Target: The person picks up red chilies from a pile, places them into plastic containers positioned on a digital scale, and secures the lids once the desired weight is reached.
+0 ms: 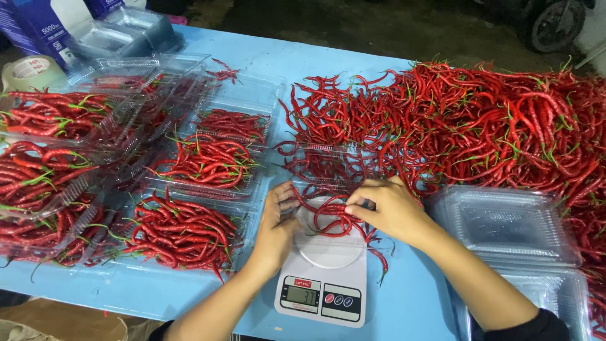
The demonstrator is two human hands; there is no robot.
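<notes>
A small bunch of long, thin red chillies with green stems [333, 218] lies in a clear plastic clamshell tray [328, 183] set on the round white plate of a white digital kitchen scale [323, 278], near the front edge of the light blue table [265, 63]. The right hand [386, 208] pinches a few of these chillies between thumb and fingertips. The left hand [276, 227] lies flat against the tray's left side, fingers extended, grasping nothing that I can see.

To the right spreads a big loose heap of the same red chillies [480, 120], reaching the table's far and right edges. Left of the scale sit filled clear trays of chillies [183, 233], crowded in rows to the left edge. A stack of empty clear clamshell trays [505, 224] stands just right of the right forearm. At the far left corner are a blue carton [35, 25] and a roll of beige tape [28, 72].

Bare blue tabletop shows only in a strip before the scale and a wedge beyond the filled trays.
</notes>
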